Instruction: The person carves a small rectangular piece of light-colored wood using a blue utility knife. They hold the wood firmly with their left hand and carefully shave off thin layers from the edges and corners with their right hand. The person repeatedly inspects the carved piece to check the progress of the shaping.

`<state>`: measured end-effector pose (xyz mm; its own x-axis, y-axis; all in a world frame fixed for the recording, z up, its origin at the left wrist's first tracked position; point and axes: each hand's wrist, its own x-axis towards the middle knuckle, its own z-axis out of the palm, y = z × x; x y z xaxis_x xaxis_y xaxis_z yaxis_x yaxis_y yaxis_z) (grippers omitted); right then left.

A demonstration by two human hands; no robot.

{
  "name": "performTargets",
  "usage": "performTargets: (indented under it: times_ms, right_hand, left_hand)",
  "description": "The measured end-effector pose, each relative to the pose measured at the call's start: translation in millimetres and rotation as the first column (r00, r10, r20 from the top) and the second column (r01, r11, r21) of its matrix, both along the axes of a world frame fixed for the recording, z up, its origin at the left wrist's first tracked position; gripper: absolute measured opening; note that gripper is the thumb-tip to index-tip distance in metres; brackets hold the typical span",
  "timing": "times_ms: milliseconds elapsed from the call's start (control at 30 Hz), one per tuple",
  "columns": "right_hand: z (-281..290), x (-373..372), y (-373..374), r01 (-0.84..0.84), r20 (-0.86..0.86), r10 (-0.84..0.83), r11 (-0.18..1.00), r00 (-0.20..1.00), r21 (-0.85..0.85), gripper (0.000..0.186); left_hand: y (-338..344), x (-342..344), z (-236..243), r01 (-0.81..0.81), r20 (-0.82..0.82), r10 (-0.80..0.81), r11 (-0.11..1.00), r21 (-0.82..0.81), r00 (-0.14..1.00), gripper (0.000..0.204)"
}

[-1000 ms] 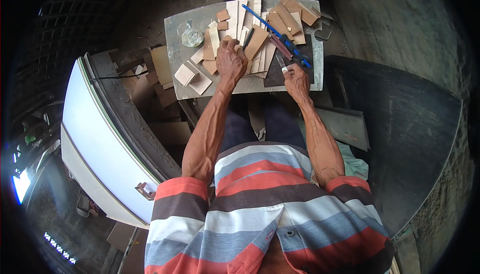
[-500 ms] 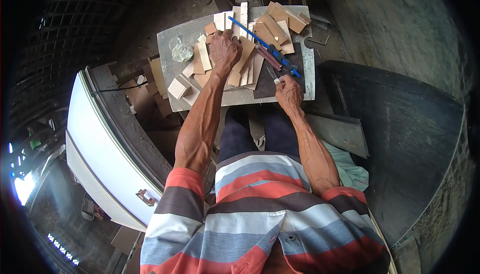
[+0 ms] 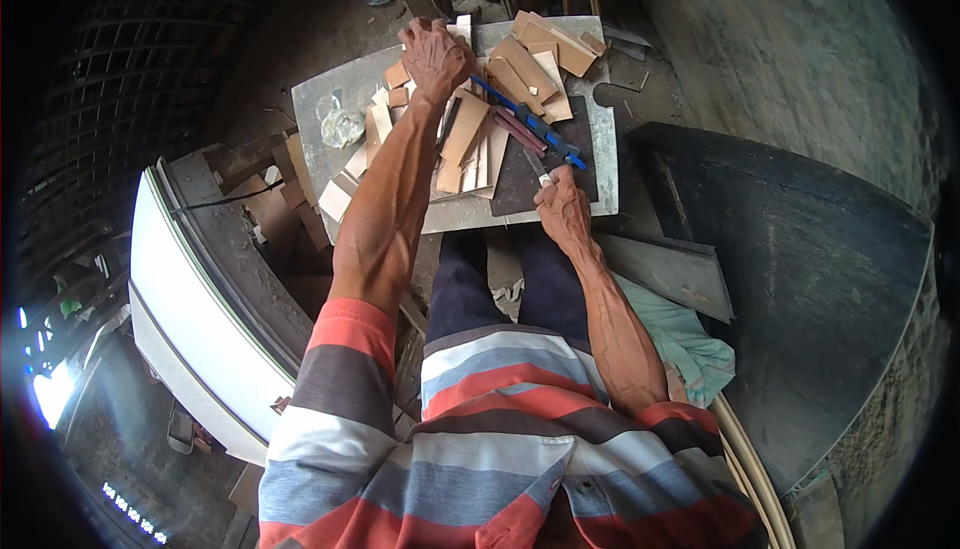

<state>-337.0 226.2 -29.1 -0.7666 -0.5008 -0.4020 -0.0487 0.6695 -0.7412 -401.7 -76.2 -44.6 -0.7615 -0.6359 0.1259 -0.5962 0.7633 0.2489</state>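
Note:
My left hand [image 3: 437,61] reaches to the far edge of the worktable [image 3: 312,114], its fingers curled down over pale wood strips; what lies under them is hidden. Near the front right, my right hand [image 3: 566,209] grips a small knife [image 3: 538,167], its narrow dark blade pointing away from me. Between my hands lie several loose wood pieces [image 3: 464,129], tan and pale. Beside them a long blue tool with black parts [image 3: 540,127] lies slantwise, next to dark red sticks [image 3: 519,135]. My left forearm hides part of the pile.
A clear, crumpled plastic bag [image 3: 342,127] sits on the table's left. Brown boards [image 3: 540,67] are piled at the far right. A white panel [image 3: 195,319] stands at my left, with wood scraps [image 3: 270,214] beyond it. A large dark board [image 3: 790,279] leans at my right.
My left hand has moved farther away and slightly left, to the table's far edge. My right hand still holds the knife. The whole view has shifted a little.

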Motion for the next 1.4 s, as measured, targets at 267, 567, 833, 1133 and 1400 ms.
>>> performTargets:
  times_ms: [267, 567, 833, 1133, 1400]
  right_hand:
    - [14, -3, -1, 0.011, -0.038, -0.007, 0.994, 0.999, 0.105, 0.015]
    - [21, 2, -11, 0.042, -0.3, -0.005, 0.992, 0.954, 0.119, 0.009]
    - [18, 6, -13, 0.036, -0.348, 0.015, 0.99, 0.937, 0.14, 0.013]
    - [38, -27, -30, 0.077, -0.578, -0.063, 0.997, 0.814, 0.0, 0.039]
    - [9, -52, -28, -0.095, -0.437, 0.178, 0.974, 0.882, 0.205, 0.041]
  left_hand:
    - [-2, -17, 1, -0.044, 0.069, 0.042, 0.998, 0.033, 0.997, 0.042]
    - [-4, -21, -6, -0.126, 0.016, 0.125, 0.97, 0.206, 0.992, 0.045]
    - [-23, -32, 18, -0.224, 0.152, 0.173, 0.862, 0.454, 0.973, 0.041]
    - [-34, -17, 29, -0.095, -0.052, 0.128, 0.903, 0.419, 0.99, 0.04]
    - [-47, -21, 41, -0.106, -0.138, 0.197, 0.865, 0.49, 0.971, 0.032]
